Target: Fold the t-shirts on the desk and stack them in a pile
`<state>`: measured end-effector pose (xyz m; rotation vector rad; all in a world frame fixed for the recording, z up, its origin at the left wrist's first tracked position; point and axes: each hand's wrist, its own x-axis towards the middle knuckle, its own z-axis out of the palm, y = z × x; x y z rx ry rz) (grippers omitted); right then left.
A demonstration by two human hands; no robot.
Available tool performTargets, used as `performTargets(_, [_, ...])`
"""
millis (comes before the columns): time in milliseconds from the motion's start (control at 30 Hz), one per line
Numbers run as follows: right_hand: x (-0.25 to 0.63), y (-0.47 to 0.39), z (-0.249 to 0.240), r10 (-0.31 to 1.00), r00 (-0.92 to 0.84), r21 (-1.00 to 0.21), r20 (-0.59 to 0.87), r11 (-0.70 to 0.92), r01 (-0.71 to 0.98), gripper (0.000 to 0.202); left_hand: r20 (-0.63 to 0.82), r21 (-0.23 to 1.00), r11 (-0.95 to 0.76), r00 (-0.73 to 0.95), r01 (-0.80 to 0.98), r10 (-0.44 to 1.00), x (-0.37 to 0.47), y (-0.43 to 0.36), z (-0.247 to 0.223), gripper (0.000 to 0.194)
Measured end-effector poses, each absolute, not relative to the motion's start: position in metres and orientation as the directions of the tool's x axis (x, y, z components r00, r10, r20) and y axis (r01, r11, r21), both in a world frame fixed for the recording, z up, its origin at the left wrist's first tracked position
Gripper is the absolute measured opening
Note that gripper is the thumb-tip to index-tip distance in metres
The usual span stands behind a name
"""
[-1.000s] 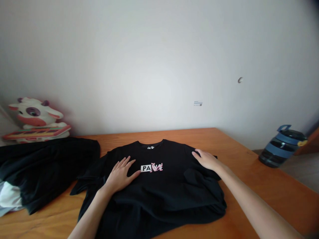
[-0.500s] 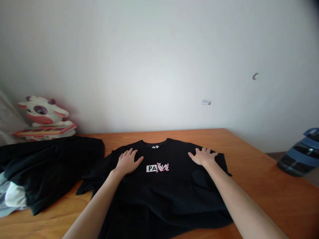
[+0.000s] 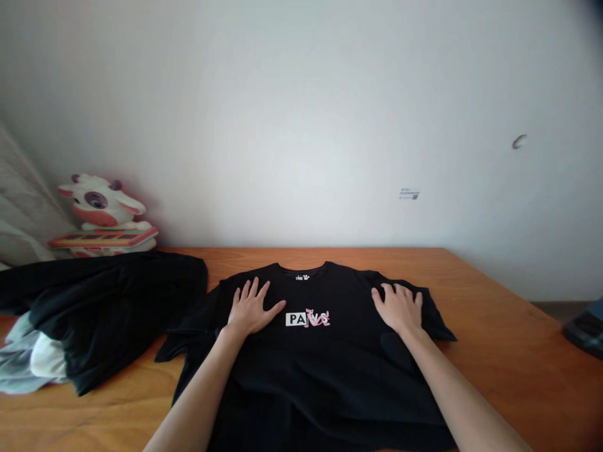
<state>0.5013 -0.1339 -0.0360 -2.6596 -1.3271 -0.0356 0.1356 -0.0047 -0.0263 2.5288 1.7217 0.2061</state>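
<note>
Since 1 second ago, the right hand (image 3: pixel 399 307) has spread its fingers and the sleeve (image 3: pixel 439 321) beside it now lies wider and flatter, while the left hand (image 3: pixel 250 311) sits a little nearer the collar. With the camera turned, the bottle (image 3: pixel 586 336) has slipped mostly out of view at the right edge.

Both hands rest palm down on a black T-shirt (image 3: pixel 325 370) that lies front up on the wooden table (image 3: pixel 509 370), collar toward the wall (image 3: pixel 282 125). All fingers are straight or slightly bent and well parted, the thumbs pointing inward; neither hand has hold of anything. Left-hand fingers lie below the shoulder, the thumb just beside the print (image 3: pixel 296 319) reading "PA", next to which a pink cartoon figure (image 3: pixel 316 320) reclines. Right-hand fingers lie near the other shoulder. Soft wrinkles cross the lower part of the shirt, and its bottom edge runs out of view.

To the left is a heap of black clothes (image 3: pixel 122 314), with a white cloth (image 3: pixel 48 356) and a grey cloth (image 3: pixel 19 361) at its near side. Behind it stands a toy cow (image 3: pixel 98 204) with a small keyboard (image 3: pixel 103 238).
</note>
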Motion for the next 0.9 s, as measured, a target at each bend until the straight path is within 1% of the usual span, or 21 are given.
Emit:
performTargets(133, [0.505, -0.143, -0.035, 0.657, 0.753, -0.161, -0.043, -0.748, 0.643, 0.079, 0.074, 0.148, -0.381, 0.374, 0.913, 0.924, 0.134, -0.006, -0.029, 0.090])
performTargets(167, [0.505, -0.144, -0.034, 0.638, 0.767, -0.151, -0.062, -0.766, 0.625, 0.081, 0.081, 0.153, -0.386, 0.378, 0.910, 0.922, 0.134, -0.006, -0.030, 0.090])
performTargets(233, [0.501, -0.145, -0.030, 0.624, 0.781, -0.087, -0.035, -0.780, 0.619, 0.081, 0.104, 0.166, -0.392, 0.379, 0.905, 0.920, 0.135, -0.006, -0.031, 0.089])
performTargets(267, [0.497, -0.145, -0.026, 0.646, 0.764, -0.042, 0.005, -0.763, 0.645, 0.077, 0.122, 0.173, -0.391, 0.375, 0.904, 0.919, 0.136, -0.006, -0.031, 0.087])
performTargets(300, [0.490, -0.144, -0.021, 0.700, 0.712, -0.001, 0.053, -0.713, 0.701, 0.071, 0.149, 0.180, -0.398, 0.375, 0.900, 0.915, 0.136, -0.006, -0.030, 0.083])
performTargets(333, [0.483, -0.143, -0.015, 0.779, 0.620, 0.024, 0.096, -0.625, 0.781, 0.063, 0.182, 0.189, -0.418, 0.386, 0.889, 0.904, 0.136, -0.007, -0.028, 0.076])
performTargets(367, [0.473, -0.143, -0.008, 0.859, 0.497, 0.020, 0.125, -0.503, 0.864, 0.056, 0.216, 0.200, -0.456, 0.415, 0.867, 0.884, 0.136, -0.009, -0.024, 0.066])
performTargets(400, [0.463, -0.144, -0.001, 0.923, 0.359, -0.026, 0.136, -0.359, 0.933, 0.050, 0.239, 0.217, -0.512, 0.463, 0.831, 0.853, 0.134, -0.012, -0.018, 0.055])
performTargets(433, [0.451, -0.147, 0.007, 0.966, 0.226, -0.119, 0.129, -0.212, 0.970, 0.046, 0.246, 0.243, -0.580, 0.530, 0.777, 0.812, 0.131, -0.016, -0.011, 0.046])
performTargets(467, [0.440, -0.150, 0.015, 0.988, 0.112, -0.243, 0.108, -0.083, 0.966, 0.045, 0.233, 0.280, -0.649, 0.606, 0.707, 0.761, 0.127, -0.022, -0.003, 0.042])
performTargets(533, [0.421, -0.163, 0.029, 0.997, -0.071, -0.479, 0.043, 0.083, 0.874, 0.047, 0.171, 0.362, -0.743, 0.744, 0.562, 0.646, 0.113, -0.037, 0.016, 0.045])
performTargets(567, [0.413, -0.170, 0.036, 0.989, -0.146, -0.550, -0.001, 0.121, 0.826, 0.048, 0.138, 0.386, -0.769, 0.792, 0.510, 0.595, 0.105, -0.046, 0.026, 0.048])
performTargets(600, [0.407, -0.179, 0.041, 0.978, -0.203, -0.585, -0.057, 0.132, 0.800, 0.049, 0.107, 0.394, -0.784, 0.823, 0.480, 0.558, 0.097, -0.055, 0.034, 0.052])
performTargets(633, [0.402, -0.188, 0.044, 0.965, -0.234, -0.586, -0.121, 0.121, 0.801, 0.052, 0.068, 0.388, -0.790, 0.840, 0.474, 0.538, 0.089, -0.064, 0.042, 0.062])
performTargets(700, [0.396, -0.203, 0.048, 0.948, -0.229, -0.517, -0.220, 0.086, 0.852, 0.070, -0.022, 0.346, -0.783, 0.839, 0.517, 0.544, 0.074, -0.080, 0.051, 0.088])
performTargets(733, [0.393, -0.209, 0.049, 0.948, -0.208, -0.471, -0.241, 0.073, 0.879, 0.077, -0.061, 0.321, -0.776, 0.829, 0.544, 0.556, 0.069, -0.086, 0.054, 0.092])
performTargets(767, [0.390, -0.214, 0.050, 0.953, -0.187, -0.432, -0.240, 0.068, 0.900, 0.075, -0.085, 0.298, -0.772, 0.821, 0.562, 0.565, 0.065, -0.090, 0.055, 0.087])
performTargets(800, [0.388, -0.219, 0.051, 0.960, -0.171, -0.403, -0.222, 0.069, 0.912, 0.066, -0.087, 0.282, -0.774, 0.819, 0.566, 0.567, 0.062, -0.093, 0.056, 0.073])
performTargets(833, [0.386, -0.222, 0.053, 0.967, -0.167, -0.392, -0.194, 0.079, 0.917, 0.051, -0.067, 0.283, -0.783, 0.826, 0.553, 0.560, 0.059, -0.096, 0.057, 0.056])
performTargets(867, [0.384, -0.225, 0.055, 0.970, -0.175, -0.400, -0.169, 0.094, 0.912, 0.037, -0.031, 0.306, -0.793, 0.839, 0.526, 0.544, 0.057, -0.098, 0.059, 0.042])
performTargets(900, [0.383, -0.228, 0.058, 0.971, -0.187, -0.425, -0.149, 0.108, 0.899, 0.029, 0.005, 0.353, -0.796, 0.850, 0.492, 0.527, 0.055, -0.099, 0.063, 0.031])
